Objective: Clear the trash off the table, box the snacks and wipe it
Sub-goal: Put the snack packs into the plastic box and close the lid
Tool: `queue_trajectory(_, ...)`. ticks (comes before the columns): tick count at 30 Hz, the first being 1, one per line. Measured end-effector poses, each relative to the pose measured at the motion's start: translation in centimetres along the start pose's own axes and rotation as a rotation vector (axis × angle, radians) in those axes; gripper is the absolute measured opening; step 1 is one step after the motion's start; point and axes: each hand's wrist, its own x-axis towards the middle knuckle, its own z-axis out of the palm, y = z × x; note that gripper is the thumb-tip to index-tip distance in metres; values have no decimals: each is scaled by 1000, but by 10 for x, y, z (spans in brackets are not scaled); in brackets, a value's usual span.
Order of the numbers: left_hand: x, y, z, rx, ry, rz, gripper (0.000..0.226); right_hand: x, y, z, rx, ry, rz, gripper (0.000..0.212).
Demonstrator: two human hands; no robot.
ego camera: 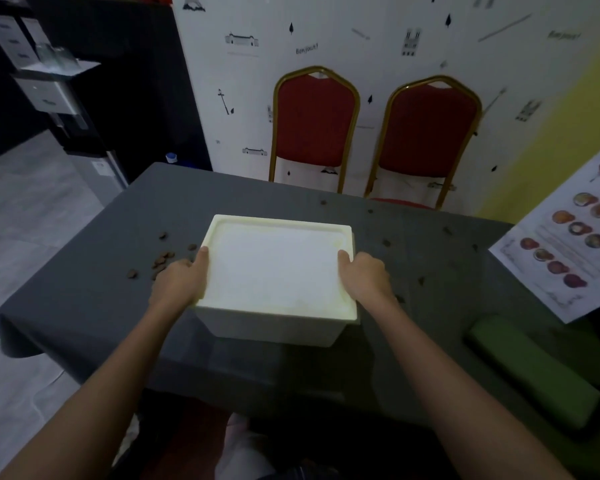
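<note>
One white box (278, 271), lid on, sits mid-table (84, 299) on the grey cloth. Two hands clamp its sides: the left hand (181, 278) with thumb on the lid's left edge, the right hand (364, 275) likewise on the right. Brown crumbs (161, 261) cluster left, others scattered right. One menu (568, 237), one green cloth (530, 372), two red chairs (314, 126).

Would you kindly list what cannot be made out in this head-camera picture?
- White box: contents hidden by its lid.
- Left hand and right hand: fingers out of sight beside the box walls.
- Menu sheet: cut by the right edge, print blurred.
- Brown bits: too small to identify.
</note>
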Motion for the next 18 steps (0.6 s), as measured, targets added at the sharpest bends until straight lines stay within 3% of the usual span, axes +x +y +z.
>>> queue_trajectory(6,-11,11,4,40,65,-39,70,-7,-4,-10,-116,29,-90,46)
queue_trajectory(11,-16,12,9,-23,96,-90,70,-4,3,-11,-7,44,-32,44)
queue_trajectory(16,-7,9,2,-351,-136,-224,79,-13,3,-9,65,-101,42,55)
queue_trajectory(18,-12,6,-2,-476,-186,-251,71,-16,5,-2,34,-115,37,61)
